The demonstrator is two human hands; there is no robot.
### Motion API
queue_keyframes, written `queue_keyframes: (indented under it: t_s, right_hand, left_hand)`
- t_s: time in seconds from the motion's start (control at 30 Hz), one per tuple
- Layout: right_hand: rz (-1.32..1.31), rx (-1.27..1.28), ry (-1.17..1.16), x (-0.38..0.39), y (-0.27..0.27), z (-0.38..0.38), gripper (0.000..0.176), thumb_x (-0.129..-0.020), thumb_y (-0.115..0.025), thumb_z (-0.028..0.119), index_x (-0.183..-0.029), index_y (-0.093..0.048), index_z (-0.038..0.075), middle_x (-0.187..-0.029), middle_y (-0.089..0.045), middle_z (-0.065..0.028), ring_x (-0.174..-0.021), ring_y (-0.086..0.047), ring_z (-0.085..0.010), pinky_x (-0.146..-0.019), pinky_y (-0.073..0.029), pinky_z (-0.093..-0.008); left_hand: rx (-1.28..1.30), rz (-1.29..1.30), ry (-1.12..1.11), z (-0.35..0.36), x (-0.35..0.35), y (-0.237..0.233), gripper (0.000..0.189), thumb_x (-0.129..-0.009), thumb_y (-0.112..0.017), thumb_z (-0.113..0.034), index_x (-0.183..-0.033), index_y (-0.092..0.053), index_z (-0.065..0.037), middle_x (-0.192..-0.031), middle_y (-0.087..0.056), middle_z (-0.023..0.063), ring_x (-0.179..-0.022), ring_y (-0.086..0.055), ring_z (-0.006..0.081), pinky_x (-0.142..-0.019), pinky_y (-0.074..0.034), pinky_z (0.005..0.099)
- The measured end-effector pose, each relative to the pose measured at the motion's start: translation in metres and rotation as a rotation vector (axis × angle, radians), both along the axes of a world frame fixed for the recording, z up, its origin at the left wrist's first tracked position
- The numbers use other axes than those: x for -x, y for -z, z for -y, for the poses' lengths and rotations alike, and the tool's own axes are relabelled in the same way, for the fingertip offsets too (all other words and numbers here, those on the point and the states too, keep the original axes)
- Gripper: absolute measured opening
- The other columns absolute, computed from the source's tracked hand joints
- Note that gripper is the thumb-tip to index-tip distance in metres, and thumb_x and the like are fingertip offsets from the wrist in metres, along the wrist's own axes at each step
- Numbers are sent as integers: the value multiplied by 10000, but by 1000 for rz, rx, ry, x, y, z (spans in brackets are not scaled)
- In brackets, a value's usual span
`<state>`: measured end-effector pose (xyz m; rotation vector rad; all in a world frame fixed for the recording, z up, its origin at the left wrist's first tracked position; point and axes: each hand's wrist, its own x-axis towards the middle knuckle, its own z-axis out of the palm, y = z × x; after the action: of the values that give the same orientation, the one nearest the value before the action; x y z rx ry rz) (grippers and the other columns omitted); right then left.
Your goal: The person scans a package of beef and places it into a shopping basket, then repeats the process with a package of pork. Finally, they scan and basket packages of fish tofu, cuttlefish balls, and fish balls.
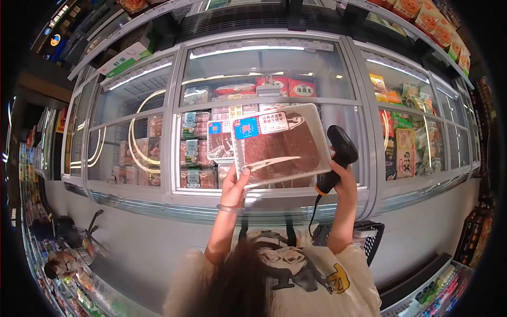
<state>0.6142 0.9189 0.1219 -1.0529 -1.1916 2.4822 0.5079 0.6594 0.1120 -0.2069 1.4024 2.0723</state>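
Fingers of the left hand [234, 188] are pinched on the lower-left edge of a meat pack [285, 161], held mid-frame over the freezer [185, 199]. The right hand [345, 177] is wrapped round a black scanner [343, 145]; its fingertips perhaps steady the pack's right edge too, though the scanner partly blocks my view. From where I stand, good handling would mean supporting both ends, leaving the film unpressed and keeping the cable [316, 211] clear. The label [274, 123], at the pack's upper edge, carries 鲜 ("fresh") on a blue square beside smaller Chinese print. Upper centre, a red bag [302, 88] reads 海霸王; upper left, a green-and-white box [127, 55] reads 虾滑.
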Motion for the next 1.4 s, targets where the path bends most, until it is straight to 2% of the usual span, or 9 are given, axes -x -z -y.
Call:
queue_keyframes:
  t_s: [0.07,0.43,0.6,0.9,1.0,1.1,1.17,1.3,1.4]
  right_hand:
    - [-14,-154,66,-5,-13,12,455,-629,-650,51,-1040,-454,43,-896,-441,-34,-806,-452,-138,-678,-387,-287]
    - [-316,-348,213,-52,-66,21,657,-551,-630,-27,-1161,-391,13,-1086,-436,-74,-1006,-416,-192,-867,-319,-311]
    - [-419,-510,300,-61,-80,23,676,-553,-641,2,-1175,-376,-7,-1147,-419,-94,-1065,-404,-205,-926,-284,-326]
    - [-351,-603,252,-61,-106,44,658,-591,-656,60,-1175,-366,-29,-1135,-434,-140,-1057,-421,-219,-930,-287,-351]
    - [-475,-573,138,-58,-134,56,647,-608,-634,82,-1177,-353,-45,-1094,-472,-187,-986,-489,-235,-839,-383,-337]
    - [-536,-457,-5,-63,-129,54,680,-603,-660,184,-1164,-329,-10,-1025,-489,-203,-879,-536,-247,-691,-430,-322]
    - [-629,-496,-149,-54,-146,62,629,-637,-653,201,-1139,-341,-15,-1016,-487,-260,-778,-575,-244,-532,-420,-238]
    - [-725,-406,-295,-51,-136,73,525,-659,-609,7,-1135,-394,-41,-1041,-501,-187,-821,-550,-184,-605,-428,-217]
    - [-571,-358,-329,-55,-136,83,469,-667,-585,-32,-1111,-435,-12,-1002,-516,-151,-786,-539,-152,-619,-430,-216]
  left_hand:
    - [-33,-149,-13,1,-9,-20,402,-813,-504,-71,-1188,-379,6,-1075,-491,43,-973,-441,98,-843,-342,236]
    - [-102,-578,128,0,-21,-78,629,-754,-550,-35,-1273,-200,22,-1211,-371,90,-1109,-357,149,-931,-272,279]
    - [-255,-547,260,-6,-3,-105,769,-647,-629,-4,-1282,-195,-28,-1237,-333,94,-1142,-325,164,-946,-260,304]
    - [-161,-429,196,-12,2,-93,631,-678,-643,-59,-1209,-304,-22,-1093,-459,62,-1018,-433,152,-872,-342,300]
    - [-179,-258,175,-6,6,-67,563,-719,-613,-95,-1196,-325,-22,-1067,-481,69,-992,-449,149,-846,-368,297]
    - [-550,94,239,-2,8,-11,486,-766,-562,-125,-1185,-340,-20,-1049,-494,83,-968,-467,156,-807,-404,292]
    - [-728,237,208,-22,-6,-25,451,-786,-513,-174,-1180,-349,-30,-990,-491,98,-883,-485,172,-738,-431,298]
    - [-1244,525,399,-45,-13,-10,494,-808,-389,-415,-1097,-398,-14,-900,-428,141,-731,-422,232,-622,-393,316]
    - [-1496,595,478,-53,-10,-9,439,-796,-413,-409,-1022,-435,-34,-896,-401,124,-754,-413,217,-664,-375,341]
